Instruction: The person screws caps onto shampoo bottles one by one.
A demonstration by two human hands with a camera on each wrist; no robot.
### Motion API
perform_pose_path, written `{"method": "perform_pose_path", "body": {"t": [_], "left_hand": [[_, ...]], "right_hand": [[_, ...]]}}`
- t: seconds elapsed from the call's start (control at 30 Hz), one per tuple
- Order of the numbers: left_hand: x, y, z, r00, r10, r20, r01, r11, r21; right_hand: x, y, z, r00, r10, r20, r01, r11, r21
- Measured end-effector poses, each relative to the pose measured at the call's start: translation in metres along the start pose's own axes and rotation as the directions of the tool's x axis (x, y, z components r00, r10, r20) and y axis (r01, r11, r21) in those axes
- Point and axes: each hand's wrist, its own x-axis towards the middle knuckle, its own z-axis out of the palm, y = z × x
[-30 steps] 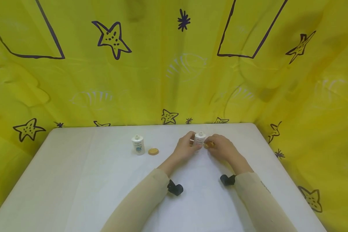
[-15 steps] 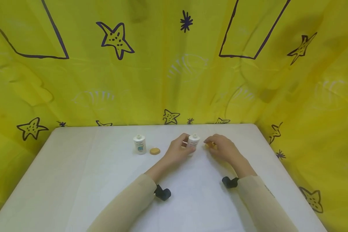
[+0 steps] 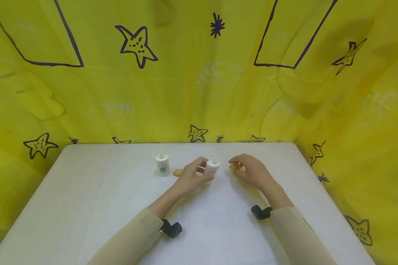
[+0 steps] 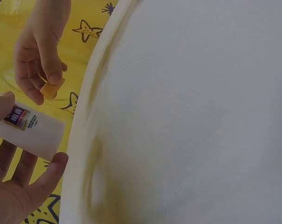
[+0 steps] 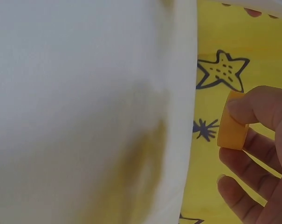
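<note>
My left hand grips a white bottle with an uncapped nozzle on top; the bottle leans a little to the right. In the left wrist view a dark label shows on this bottle, with thumb and fingers on its sides. To its right, my right hand pinches an orange-yellow cap between thumb and fingers, apart from the bottle. A second white bottle, also with a bare nozzle, stands upright to the left. Beside it a yellow cap lies on the table, partly hidden by my left hand.
The white table reaches to a yellow curtain printed with dark stars, which hangs behind it and along the sides. Black wrist cameras sit on both forearms.
My left hand has carried its bottle leftward and towards me, away from the right hand. The right hand, still pinching its cap, has stayed nearly in place. The view has shifted slightly.
</note>
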Motion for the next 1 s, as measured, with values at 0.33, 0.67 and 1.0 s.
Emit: {"method": "perform_pose_path", "body": {"t": [0.33,0.67,1.0], "left_hand": [[-0.018,-0.007,-0.011,1.000,0.013,-0.027,-0.014,0.999,-0.033],[-0.027,-0.011,-0.022,0.997,0.031,-0.065,-0.035,0.997,-0.066],[-0.027,-0.011,-0.025,0.995,0.041,-0.094,-0.048,0.996,-0.074]], "right_hand": [[0.002,-0.016,0.005,0.998,-0.039,-0.052,0.041,0.999,0.036],[0.004,-0.032,0.008,0.997,-0.025,-0.069,0.033,0.992,0.118],[0.005,-0.048,0.011,0.989,-0.028,-0.145,0.061,0.972,0.229]]}}
